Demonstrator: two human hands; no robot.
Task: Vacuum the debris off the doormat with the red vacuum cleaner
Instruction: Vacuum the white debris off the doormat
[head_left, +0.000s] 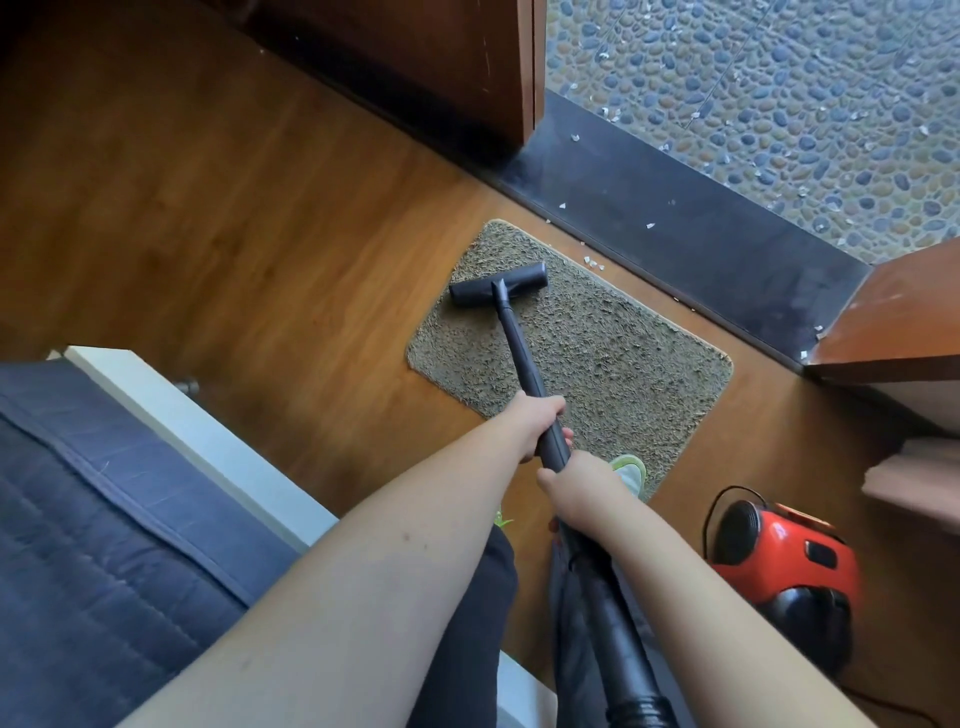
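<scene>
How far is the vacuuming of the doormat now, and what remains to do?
Done: the shaggy brown doormat shows no white scraps that I can see.
In hand: the left hand and right hand both grip the black vacuum wand; its black floor nozzle rests on the mat's far left corner. The red vacuum cleaner sits at the right.
Left: perhaps the remaining mat area. White scraps lie on the floor beside it.

- The red vacuum cleaner (784, 566) is blurred, its details unreadable.
- The hose (623, 649) runs out past the bottom edge.
- A pale blurred object (914, 483) is cut off at the right edge.
- The shoe (631, 470) is mostly hidden behind the right hand (582, 488).
</scene>
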